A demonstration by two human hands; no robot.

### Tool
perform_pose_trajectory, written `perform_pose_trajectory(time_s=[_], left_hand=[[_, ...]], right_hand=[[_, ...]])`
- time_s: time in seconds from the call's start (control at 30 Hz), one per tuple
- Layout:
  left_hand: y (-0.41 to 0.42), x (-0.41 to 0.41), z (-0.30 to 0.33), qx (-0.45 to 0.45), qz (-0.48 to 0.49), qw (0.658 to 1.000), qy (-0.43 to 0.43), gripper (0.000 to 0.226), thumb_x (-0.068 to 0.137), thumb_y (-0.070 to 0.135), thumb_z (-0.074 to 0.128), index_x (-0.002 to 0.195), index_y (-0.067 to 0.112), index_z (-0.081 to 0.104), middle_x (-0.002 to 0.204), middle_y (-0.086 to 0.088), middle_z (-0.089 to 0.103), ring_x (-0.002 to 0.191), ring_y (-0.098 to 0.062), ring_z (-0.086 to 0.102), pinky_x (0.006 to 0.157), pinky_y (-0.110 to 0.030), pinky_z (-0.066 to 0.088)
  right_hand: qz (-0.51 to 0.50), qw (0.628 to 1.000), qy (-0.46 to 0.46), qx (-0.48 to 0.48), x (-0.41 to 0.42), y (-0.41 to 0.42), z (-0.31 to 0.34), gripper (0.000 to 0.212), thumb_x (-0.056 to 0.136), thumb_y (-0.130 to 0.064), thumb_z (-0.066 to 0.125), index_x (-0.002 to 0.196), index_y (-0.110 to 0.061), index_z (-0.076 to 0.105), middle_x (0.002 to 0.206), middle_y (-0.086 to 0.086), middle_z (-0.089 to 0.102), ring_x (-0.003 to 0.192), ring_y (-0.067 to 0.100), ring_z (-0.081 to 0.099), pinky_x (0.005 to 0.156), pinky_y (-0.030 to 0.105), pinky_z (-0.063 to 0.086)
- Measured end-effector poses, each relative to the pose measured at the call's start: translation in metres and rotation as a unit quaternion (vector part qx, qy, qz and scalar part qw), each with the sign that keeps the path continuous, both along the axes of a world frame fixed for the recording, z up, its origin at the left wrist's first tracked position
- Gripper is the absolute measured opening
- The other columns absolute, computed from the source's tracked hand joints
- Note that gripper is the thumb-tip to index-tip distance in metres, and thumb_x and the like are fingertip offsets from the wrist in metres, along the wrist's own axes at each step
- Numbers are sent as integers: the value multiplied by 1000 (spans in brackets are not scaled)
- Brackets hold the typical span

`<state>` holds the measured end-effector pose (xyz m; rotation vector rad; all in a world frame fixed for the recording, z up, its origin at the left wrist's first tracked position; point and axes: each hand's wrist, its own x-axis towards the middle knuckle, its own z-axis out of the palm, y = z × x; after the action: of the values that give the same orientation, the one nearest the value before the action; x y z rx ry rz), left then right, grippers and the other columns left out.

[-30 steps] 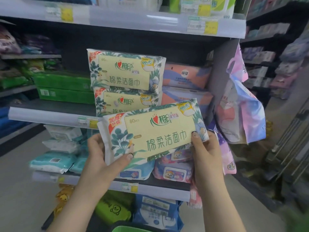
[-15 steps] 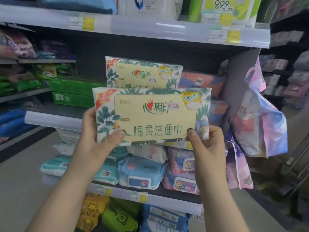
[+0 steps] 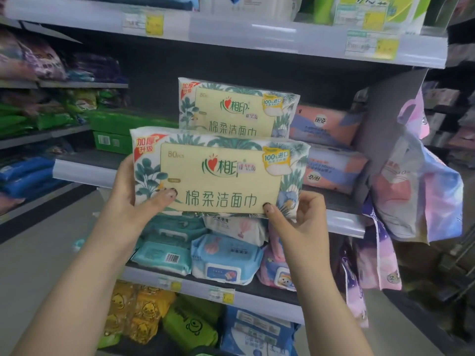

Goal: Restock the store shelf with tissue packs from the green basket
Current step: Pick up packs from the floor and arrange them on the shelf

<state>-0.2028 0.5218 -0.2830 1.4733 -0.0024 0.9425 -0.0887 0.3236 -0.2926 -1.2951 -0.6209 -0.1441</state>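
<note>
Thumbs press flat on the front of a tissue pack [image 3: 218, 176], one near each lower corner, with the other fingers curled behind it out of sight. Left hand [image 3: 131, 204] grips the left end, right hand [image 3: 298, 219] the lower right corner, and both forearms reach up from below. The pack is held level in front of the shelf [image 3: 344, 222] edge, overlapping the bottom of a matching pack [image 3: 236, 109] that stands on the shelf behind it. Orange packs [image 3: 329, 147] are stacked just to the right.
</note>
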Motion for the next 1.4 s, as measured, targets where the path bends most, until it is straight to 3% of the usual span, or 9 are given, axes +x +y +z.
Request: perform_pose_trajectory(time_s=[0.23,0.33,0.43,0.5,0.63,0.93,1.07,1.13,1.4], left_hand=[[13,-27,-42,-114,-7,991,67,110,13,58,89,111,22,53,88,11,73,80,-8,70,70,-25,58],[9,-38,-64,-155,-33,982,106,75,29,42,94,90,17,59,69,9,73,61,-6,69,50,-20,55],[5,-47,-76,-182,-32,975,120,58,10,41,94,61,22,73,59,8,70,51,-6,67,42,-18,51],[7,-50,-81,-184,-44,976,105,25,41,23,94,47,30,71,55,9,68,47,-4,65,40,-17,50],[18,-57,-88,-193,-18,976,101,52,86,-20,31,75,17,67,55,9,68,48,-4,65,41,-18,51],[22,-55,-55,-179,6,984,-14,49,81,-12,41,72,24,72,70,7,73,62,-8,70,49,-24,56],[27,-47,-34,-111,-30,992,-56,43,47,29,89,87,25,73,81,9,74,74,-8,71,61,-26,58],[26,-43,-26,-106,-24,992,-58,77,28,48,92,96,21,66,82,9,74,76,-8,71,63,-27,59],[-18,-13,-20,-115,-17,992,-57,99,32,51,90,115,18,48,93,12,73,89,-8,69,70,-25,57]], right_hand=[[81,993,-1,-86,-3,4,-31,54,69,-5,79,107,-26,46,119,1,59,110,10,59,89,28,53],[73,988,13,-132,-5,8,-44,76,55,-37,80,121,-30,42,127,-6,54,120,7,52,96,32,48],[79,983,18,-166,-9,13,-52,98,62,-31,85,141,-26,28,121,-23,50,113,-16,47,86,12,44],[99,981,16,-168,-11,15,-55,88,64,-28,84,138,-20,38,121,-18,55,109,-14,51,78,7,44],[103,979,-11,-177,-17,22,-56,61,58,-43,72,115,-25,57,124,6,57,111,7,57,78,11,46],[129,981,-12,-147,-23,38,-31,75,58,-48,77,126,-31,49,128,-3,58,117,19,57,94,45,50],[129,985,-13,-116,-20,36,-13,79,58,-45,78,129,-27,47,124,-3,62,110,15,62,87,33,52],[129,987,-12,-99,-19,33,-4,77,62,-38,77,131,-27,45,123,-2,63,107,13,63,87,32,53],[71,997,-6,-42,-6,0,2,53,76,-16,60,127,-7,47,99,-3,69,78,3,66,72,18,53]])
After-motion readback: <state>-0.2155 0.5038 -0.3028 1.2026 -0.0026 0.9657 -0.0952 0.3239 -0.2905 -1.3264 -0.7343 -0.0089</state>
